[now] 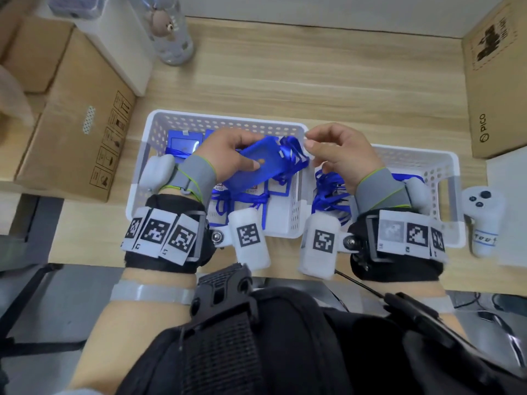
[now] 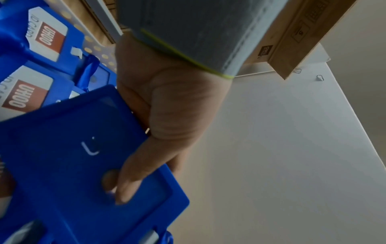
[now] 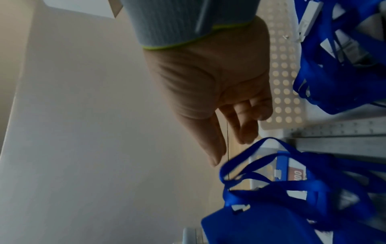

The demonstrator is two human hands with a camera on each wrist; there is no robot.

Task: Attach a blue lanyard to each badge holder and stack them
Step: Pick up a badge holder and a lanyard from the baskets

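Holding a blue badge holder [image 1: 256, 166] over the left basket [image 1: 154, 129], our left hand [image 1: 228, 155] has its thumb laid flat across the holder's face and its fingers wrapped behind the far edge. In the left wrist view the thumb presses the holder's frame near one corner. A blue lanyard [image 1: 293, 152] hangs in loops from the holder's right end, where a small white clip shows.

Our right hand [image 1: 339, 155] hovers just right of those loops, above the gap between the two baskets, with its fingers loosely bent. The right wrist view shows the fingers relaxed and nothing between them, the thumb tip near the lanyard loop but apart from it.

More badge holders [image 1: 182, 143] with lanyards attached lie in the left basket, some with white cards showing. The right basket [image 1: 445, 172] holds a tangle of loose blue lanyards [image 1: 330, 192]. Both baskets sit side by side on the wooden table [image 1: 342, 86]. A white controller [image 1: 484, 218] stands on the table just right of the right basket, and a cardboard box [image 1: 496, 81] sits at the far right.
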